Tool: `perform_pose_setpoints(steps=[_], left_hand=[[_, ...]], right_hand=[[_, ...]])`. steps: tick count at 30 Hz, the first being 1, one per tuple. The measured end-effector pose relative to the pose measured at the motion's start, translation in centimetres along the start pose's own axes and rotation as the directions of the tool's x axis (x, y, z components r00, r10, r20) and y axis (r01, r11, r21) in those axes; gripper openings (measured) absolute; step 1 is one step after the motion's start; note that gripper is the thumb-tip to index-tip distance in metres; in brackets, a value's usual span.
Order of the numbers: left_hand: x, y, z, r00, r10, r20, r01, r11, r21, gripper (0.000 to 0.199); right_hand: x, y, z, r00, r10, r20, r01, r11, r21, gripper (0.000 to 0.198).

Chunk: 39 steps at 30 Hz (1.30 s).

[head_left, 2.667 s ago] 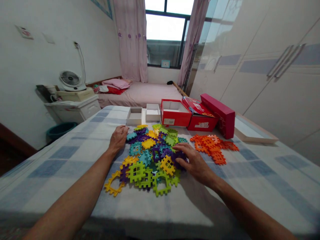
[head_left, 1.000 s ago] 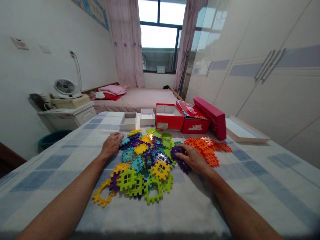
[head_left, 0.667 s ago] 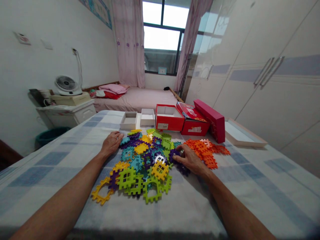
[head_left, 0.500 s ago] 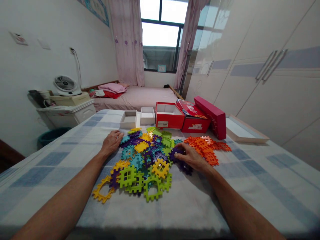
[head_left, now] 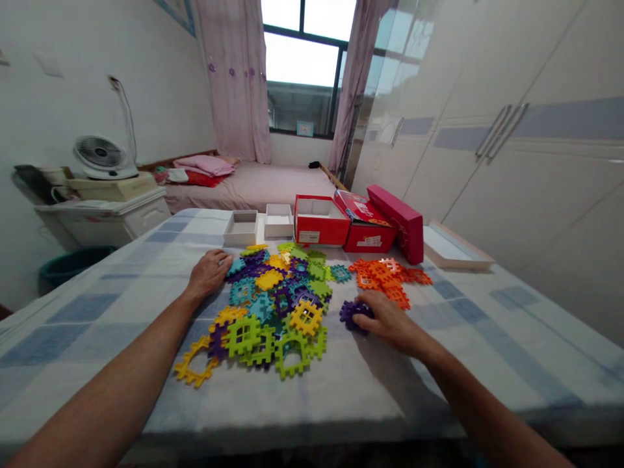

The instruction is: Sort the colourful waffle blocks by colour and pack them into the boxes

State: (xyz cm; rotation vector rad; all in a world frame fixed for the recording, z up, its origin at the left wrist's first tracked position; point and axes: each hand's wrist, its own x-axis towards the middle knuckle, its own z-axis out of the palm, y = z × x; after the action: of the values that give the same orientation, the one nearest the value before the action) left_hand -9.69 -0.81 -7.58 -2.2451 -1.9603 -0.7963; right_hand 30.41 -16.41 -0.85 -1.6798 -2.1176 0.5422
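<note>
A heap of interlocking plastic building pieces in yellow, green, teal and purple [head_left: 269, 281] spreads over the checked cloth. My left hand [head_left: 208, 273] lies at the heap's left edge, fingers stretched out flat, their tips next to a teal piece [head_left: 236, 266]. To the right of the heap, my right hand [head_left: 387, 318] pinches a purple building piece [head_left: 350, 316] between thumb and fingers, low at the cloth. Whether more than one purple piece is under these fingers, I cannot tell. Just beyond this hand lies a separate group of orange pieces [head_left: 383, 275].
Behind the heap stand two small white boxes [head_left: 241, 233], an open red box [head_left: 322, 229], a second red box [head_left: 369, 238] and a leaning dark pink lid [head_left: 402, 224]. A shallow tray-like lid [head_left: 461, 261] lies at the right. The table's front edge runs close to me.
My right hand has drawn the purple piece away from the heap, toward the right and nearer to me. A teal piece now shows at the heap's right. My left hand stays in place.
</note>
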Motion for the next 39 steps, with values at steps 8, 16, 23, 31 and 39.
perform_pose_setpoints(steps=[8,16,23,31,39], left_hand=[[0.4,-1.0,0.6,1.0,0.01,-0.006,-0.01,1.0,-0.01,0.051],[0.4,-0.9,0.5,1.0,0.002,0.019,-0.001,1.0,-0.022,0.054],[0.4,-1.5,1.0,1.0,0.02,-0.005,-0.02,1.0,-0.024,0.055],[0.4,-1.4,0.8,1.0,0.015,-0.012,-0.016,1.0,-0.025,0.054],[0.1,-0.5,0.1,1.0,-0.001,0.0,0.001,1.0,-0.011,0.052]], right_hand=[[-2.0,1.0,1.3,0.978,0.025,-0.206,0.017,0.979,0.201,0.024],[-2.1,16.3,-8.1,0.664,0.426,-0.615,-0.395,0.898,0.196,0.042],[-1.4,20.7,-9.4,0.589,0.404,-0.7,-0.694,0.696,-0.182,0.049],[2.4,17.7,-5.2,0.893,0.241,-0.38,-0.394,0.827,-0.402,0.042],[2.0,16.9,-6.9,0.802,0.276,-0.53,-0.506,0.785,-0.357,0.038]])
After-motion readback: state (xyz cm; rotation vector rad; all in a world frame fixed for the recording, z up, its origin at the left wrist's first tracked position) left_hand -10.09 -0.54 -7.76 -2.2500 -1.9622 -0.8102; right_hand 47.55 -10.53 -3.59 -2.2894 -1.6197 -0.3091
